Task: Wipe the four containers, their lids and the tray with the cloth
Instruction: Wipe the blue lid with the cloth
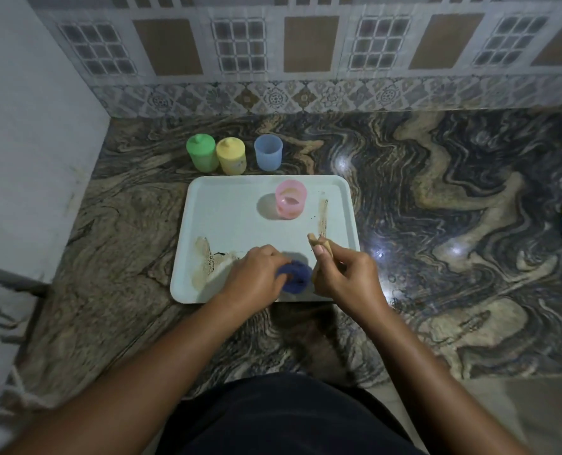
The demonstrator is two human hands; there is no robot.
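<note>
The marble tabletop [437, 224] is carrying a white tray [233, 218] that's showing brown smears, and the open pink container [291, 199] is sitting on its far side. The green container [202, 152], yellow container [230, 156] and lidless blue container [268, 152] are lining up just behind it. My left hand [256, 277] is curling its fingers round the dark blue lid [296, 277] over the tray's near edge. My right hand [345, 277] is pinching the beige cloth [322, 246] right beside it.

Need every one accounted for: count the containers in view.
4. Green container, yellow container and blue container stand on the counter behind the tray; pink container stands on the tray.
</note>
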